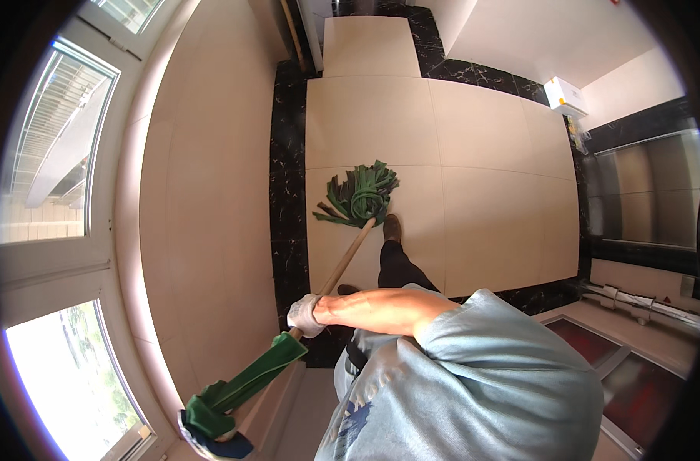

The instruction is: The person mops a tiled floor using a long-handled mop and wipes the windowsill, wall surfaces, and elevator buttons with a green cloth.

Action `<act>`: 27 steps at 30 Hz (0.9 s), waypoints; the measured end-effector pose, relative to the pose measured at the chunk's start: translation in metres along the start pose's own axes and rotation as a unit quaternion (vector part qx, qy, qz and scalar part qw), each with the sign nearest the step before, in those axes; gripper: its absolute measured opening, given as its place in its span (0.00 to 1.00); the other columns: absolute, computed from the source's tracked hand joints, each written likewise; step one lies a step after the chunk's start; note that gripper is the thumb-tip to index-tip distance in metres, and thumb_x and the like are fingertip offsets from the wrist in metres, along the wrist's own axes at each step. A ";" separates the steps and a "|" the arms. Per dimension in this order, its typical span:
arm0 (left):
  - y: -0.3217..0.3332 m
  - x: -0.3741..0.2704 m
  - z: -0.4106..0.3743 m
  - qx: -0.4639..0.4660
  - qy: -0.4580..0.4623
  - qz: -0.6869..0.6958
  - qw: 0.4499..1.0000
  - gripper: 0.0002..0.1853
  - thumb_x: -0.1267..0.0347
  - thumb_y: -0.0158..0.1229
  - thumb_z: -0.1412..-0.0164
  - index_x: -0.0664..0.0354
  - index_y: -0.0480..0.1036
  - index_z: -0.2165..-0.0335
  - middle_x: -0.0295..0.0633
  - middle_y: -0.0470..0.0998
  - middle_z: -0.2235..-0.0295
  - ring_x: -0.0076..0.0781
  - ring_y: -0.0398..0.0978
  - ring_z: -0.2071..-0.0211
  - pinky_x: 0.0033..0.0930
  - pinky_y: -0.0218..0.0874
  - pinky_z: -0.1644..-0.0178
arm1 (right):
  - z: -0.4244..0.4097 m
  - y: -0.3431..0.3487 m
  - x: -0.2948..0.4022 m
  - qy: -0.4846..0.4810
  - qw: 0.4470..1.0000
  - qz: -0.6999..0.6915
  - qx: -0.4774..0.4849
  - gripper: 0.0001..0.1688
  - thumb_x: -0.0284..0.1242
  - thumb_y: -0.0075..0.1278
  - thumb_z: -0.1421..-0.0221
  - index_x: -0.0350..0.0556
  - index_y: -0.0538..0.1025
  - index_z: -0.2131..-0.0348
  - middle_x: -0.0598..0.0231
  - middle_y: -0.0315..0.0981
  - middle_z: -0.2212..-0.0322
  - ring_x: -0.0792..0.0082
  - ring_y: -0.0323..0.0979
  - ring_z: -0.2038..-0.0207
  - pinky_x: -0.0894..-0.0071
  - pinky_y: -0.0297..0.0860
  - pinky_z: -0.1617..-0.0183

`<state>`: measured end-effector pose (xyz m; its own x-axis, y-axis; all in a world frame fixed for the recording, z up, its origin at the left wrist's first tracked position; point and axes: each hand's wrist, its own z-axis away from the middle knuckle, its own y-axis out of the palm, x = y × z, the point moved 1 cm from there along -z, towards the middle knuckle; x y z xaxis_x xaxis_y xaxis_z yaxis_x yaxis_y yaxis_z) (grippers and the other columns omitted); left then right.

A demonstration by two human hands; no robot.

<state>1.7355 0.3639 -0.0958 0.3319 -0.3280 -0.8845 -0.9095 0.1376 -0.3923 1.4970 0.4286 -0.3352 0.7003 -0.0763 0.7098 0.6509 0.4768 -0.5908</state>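
Observation:
My right hand (306,316), in a pale work glove, is closed around the wooden handle (347,259) of a mop. The mop head (362,195), made of green and dark cloth strips, lies spread on the beige tile floor near the black border. A green cloth (257,374) covers the upper part of the handle, below my gloved hand in the picture. It is bunched at the far end beside a dark blue and white piece of material (229,446). I cannot make out my left hand. My brown shoe (392,227) stands right beside the mop head.
A black marble border (289,201) edges the floor along the left wall. Windows (56,155) line that wall. A white box (566,97) stands in the far right corner, near a clear plastic bag (577,135). Shiny metal panels (647,184) and pipes (644,302) are at the right.

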 end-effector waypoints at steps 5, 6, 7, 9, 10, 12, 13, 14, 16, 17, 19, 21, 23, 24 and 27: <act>0.056 0.049 0.051 -0.012 -0.212 0.264 0.941 0.22 0.62 0.45 0.33 0.64 0.70 0.48 0.48 0.76 0.52 0.41 0.74 0.52 0.42 0.67 0.47 | 0.032 -0.005 -0.091 0.041 0.994 0.095 0.035 0.12 0.30 0.56 0.61 0.49 0.83 0.72 0.60 0.82 0.71 0.57 0.81 0.62 0.52 0.77 0.63; 0.086 0.045 0.064 -0.032 -0.225 0.250 0.941 0.22 0.62 0.45 0.34 0.64 0.71 0.48 0.49 0.76 0.53 0.43 0.75 0.53 0.43 0.67 0.48 | 0.038 -0.002 -0.119 0.047 0.992 0.118 0.020 0.13 0.30 0.56 0.62 0.49 0.83 0.71 0.60 0.82 0.70 0.57 0.80 0.61 0.52 0.77 0.63; 0.120 0.038 0.073 -0.053 -0.236 0.233 0.942 0.21 0.63 0.45 0.34 0.63 0.71 0.49 0.50 0.76 0.53 0.44 0.75 0.54 0.43 0.68 0.48 | 0.041 -0.003 -0.144 0.051 0.989 0.140 0.005 0.13 0.29 0.57 0.63 0.49 0.83 0.71 0.59 0.82 0.70 0.58 0.80 0.60 0.53 0.78 0.64; 0.175 0.041 0.076 -0.070 -0.341 0.321 0.881 0.20 0.64 0.46 0.35 0.64 0.72 0.50 0.51 0.77 0.55 0.46 0.76 0.54 0.44 0.67 0.48 | 0.054 -0.031 -0.186 0.118 0.976 0.173 0.064 0.14 0.27 0.57 0.64 0.51 0.84 0.70 0.61 0.82 0.69 0.58 0.80 0.60 0.48 0.77 0.62; 0.202 0.046 0.076 -0.056 -0.332 0.319 0.886 0.20 0.65 0.46 0.36 0.65 0.71 0.50 0.52 0.77 0.55 0.47 0.76 0.55 0.45 0.67 0.48 | 0.066 -0.047 -0.206 0.141 0.973 0.176 0.058 0.13 0.27 0.57 0.63 0.51 0.84 0.70 0.62 0.83 0.67 0.58 0.80 0.59 0.45 0.75 0.60; 0.258 0.058 0.074 -0.021 -0.270 0.234 0.934 0.20 0.68 0.50 0.39 0.69 0.71 0.52 0.53 0.77 0.56 0.47 0.77 0.57 0.46 0.67 0.48 | 0.086 -0.074 -0.249 0.186 0.965 0.184 0.018 0.12 0.27 0.57 0.59 0.51 0.84 0.69 0.63 0.83 0.65 0.58 0.80 0.59 0.44 0.73 0.56; 0.290 0.053 0.067 0.032 -0.200 0.207 0.957 0.19 0.69 0.54 0.42 0.69 0.71 0.53 0.52 0.77 0.57 0.46 0.77 0.57 0.44 0.67 0.48 | 0.093 -0.081 -0.271 0.207 0.960 0.189 -0.014 0.11 0.28 0.57 0.57 0.52 0.84 0.69 0.64 0.83 0.63 0.58 0.80 0.58 0.44 0.72 0.54; 0.320 0.045 0.058 0.049 -0.195 0.218 0.955 0.19 0.69 0.55 0.42 0.68 0.71 0.53 0.51 0.78 0.56 0.45 0.77 0.57 0.43 0.67 0.47 | 0.106 -0.090 -0.290 0.238 0.952 0.186 -0.055 0.11 0.28 0.56 0.55 0.53 0.83 0.67 0.64 0.82 0.62 0.59 0.79 0.56 0.46 0.71 0.53; 0.359 0.017 0.039 0.115 -0.039 0.041 0.992 0.22 0.67 0.57 0.42 0.69 0.70 0.51 0.49 0.77 0.56 0.45 0.76 0.55 0.43 0.67 0.49 | 0.128 -0.108 -0.319 0.286 0.940 0.169 -0.074 0.15 0.29 0.55 0.53 0.56 0.80 0.61 0.67 0.80 0.59 0.62 0.76 0.52 0.50 0.68 0.49; 0.364 0.015 0.035 0.134 -0.001 -0.012 0.991 0.22 0.67 0.58 0.41 0.69 0.70 0.51 0.48 0.76 0.55 0.43 0.76 0.55 0.42 0.67 0.48 | 0.140 -0.118 -0.327 0.308 0.937 0.154 -0.055 0.20 0.30 0.55 0.53 0.59 0.77 0.57 0.68 0.77 0.57 0.65 0.73 0.48 0.52 0.66 0.46; 0.375 0.008 0.025 0.155 0.081 -0.115 0.978 0.22 0.67 0.59 0.39 0.69 0.70 0.50 0.46 0.76 0.54 0.40 0.75 0.55 0.40 0.66 0.48 | 0.162 -0.130 -0.333 0.322 0.936 0.125 -0.068 0.19 0.31 0.56 0.53 0.58 0.77 0.57 0.67 0.77 0.56 0.66 0.73 0.49 0.55 0.65 0.45; 0.377 -0.006 0.015 0.147 0.024 -0.064 0.987 0.21 0.67 0.57 0.37 0.69 0.70 0.50 0.45 0.76 0.54 0.38 0.74 0.55 0.39 0.65 0.47 | 0.173 -0.132 -0.337 0.319 0.939 0.107 -0.079 0.20 0.33 0.57 0.53 0.58 0.77 0.57 0.66 0.77 0.57 0.66 0.73 0.49 0.56 0.65 0.45; 0.369 -0.012 0.001 0.137 -0.095 0.062 0.984 0.23 0.60 0.50 0.32 0.70 0.71 0.50 0.45 0.77 0.55 0.36 0.74 0.55 0.39 0.64 0.46 | 0.179 -0.133 -0.326 0.324 0.938 0.081 -0.094 0.16 0.33 0.55 0.52 0.56 0.80 0.60 0.65 0.79 0.58 0.63 0.75 0.50 0.59 0.69 0.48; 0.363 -0.020 -0.009 0.126 -0.140 0.124 0.974 0.23 0.59 0.49 0.31 0.70 0.72 0.51 0.45 0.77 0.55 0.36 0.74 0.55 0.39 0.64 0.46 | 0.175 -0.137 -0.313 0.318 0.941 0.069 -0.092 0.15 0.33 0.55 0.52 0.56 0.80 0.61 0.65 0.79 0.59 0.62 0.76 0.51 0.59 0.69 0.48; 0.340 -0.029 -0.056 0.174 -0.131 0.237 0.947 0.23 0.60 0.52 0.32 0.71 0.72 0.51 0.47 0.77 0.55 0.37 0.75 0.56 0.40 0.65 0.46 | 0.149 -0.115 -0.301 0.312 0.937 0.033 -0.157 0.12 0.34 0.52 0.53 0.55 0.82 0.68 0.61 0.81 0.65 0.57 0.78 0.57 0.56 0.71 0.51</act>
<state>1.4025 0.3681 -0.1895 -0.0003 0.0844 -0.9964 -0.8495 0.5257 0.0448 1.1676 0.5276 -0.4233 0.7137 -0.5989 0.3632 0.5855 0.2255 -0.7787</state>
